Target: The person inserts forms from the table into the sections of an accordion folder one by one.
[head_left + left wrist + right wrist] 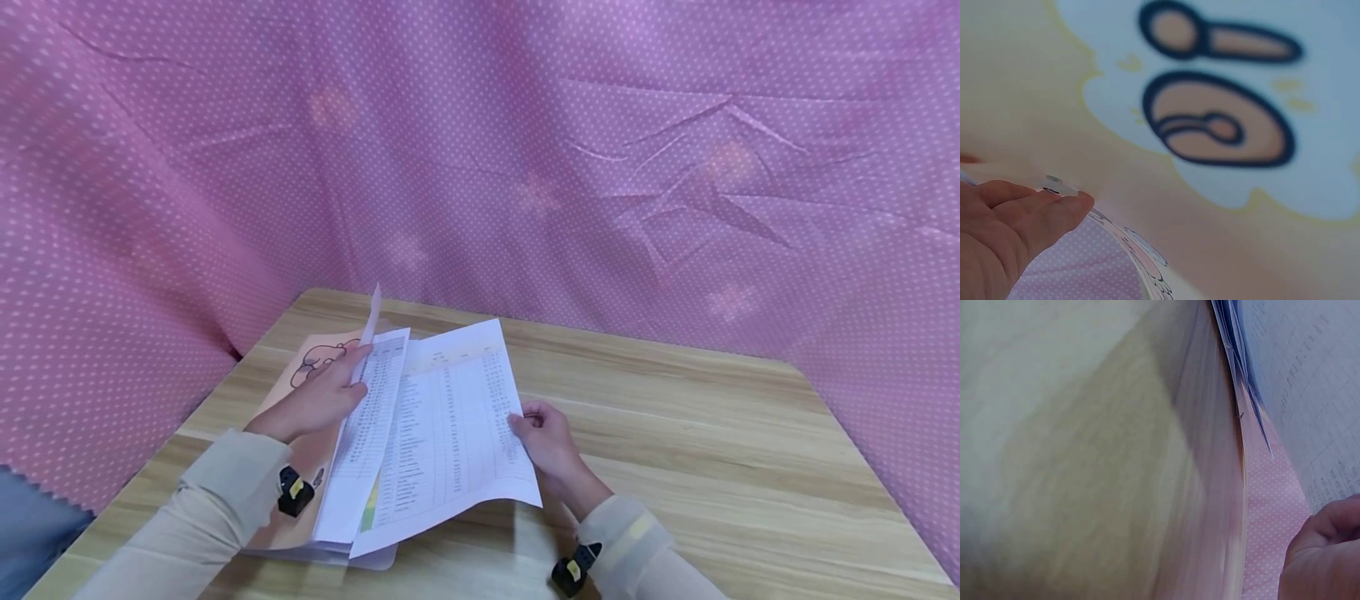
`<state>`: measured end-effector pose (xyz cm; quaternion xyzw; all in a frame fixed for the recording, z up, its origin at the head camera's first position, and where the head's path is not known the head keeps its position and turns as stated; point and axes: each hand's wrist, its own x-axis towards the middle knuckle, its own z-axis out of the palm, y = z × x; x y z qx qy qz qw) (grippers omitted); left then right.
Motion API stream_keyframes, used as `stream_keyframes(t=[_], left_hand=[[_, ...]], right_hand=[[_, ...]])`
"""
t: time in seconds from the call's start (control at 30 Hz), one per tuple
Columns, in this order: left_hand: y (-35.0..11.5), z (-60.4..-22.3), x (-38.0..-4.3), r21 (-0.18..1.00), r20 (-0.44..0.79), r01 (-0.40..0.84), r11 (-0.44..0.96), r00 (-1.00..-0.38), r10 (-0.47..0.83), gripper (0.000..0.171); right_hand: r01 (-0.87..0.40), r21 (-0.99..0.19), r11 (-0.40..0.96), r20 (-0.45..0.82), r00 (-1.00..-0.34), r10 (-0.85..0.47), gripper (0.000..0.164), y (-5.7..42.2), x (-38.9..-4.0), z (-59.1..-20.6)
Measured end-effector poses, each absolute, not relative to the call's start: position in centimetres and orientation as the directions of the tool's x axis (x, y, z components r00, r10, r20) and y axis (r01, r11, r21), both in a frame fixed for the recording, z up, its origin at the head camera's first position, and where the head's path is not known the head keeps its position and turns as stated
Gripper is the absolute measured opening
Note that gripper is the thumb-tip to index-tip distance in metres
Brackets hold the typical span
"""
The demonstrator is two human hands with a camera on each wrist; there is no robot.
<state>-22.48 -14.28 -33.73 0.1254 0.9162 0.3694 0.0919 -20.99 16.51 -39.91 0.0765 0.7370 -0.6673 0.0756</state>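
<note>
A peach folder (311,454) with cartoon drawings lies on the left part of the table, its cover lifted partway. My left hand (322,400) pinches the raised edge of that cover, and the left wrist view shows thumb and fingers (1075,209) meeting at the edge. White printed pages (375,400) show beneath the cover. A loose printed sheet (457,425) with rows and columns of figures overlaps them, its lower edge curling upward. At the sheet's right edge, my right hand (551,442) grips it between thumb and curled fingers.
The wood-grain table (705,450) has rounded far corners. Pink dotted cloth (480,183) hangs behind and along both sides. A strap with a small black device (295,492) sits on my left wrist, another (573,571) on my right. Something blue (37,533) shows at the lower left.
</note>
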Motion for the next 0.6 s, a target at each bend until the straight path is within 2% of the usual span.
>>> stream_keyframes(t=[0.6], left_hand=[[-14.4, -33.9, -22.5, 0.679, -0.055, 0.179, 0.712, -0.955, 0.292, 0.062]], right_hand=[[0.201, -0.975, 0.091, -0.196, -0.979, 0.061, 0.022, 14.6, -21.8, -40.4]])
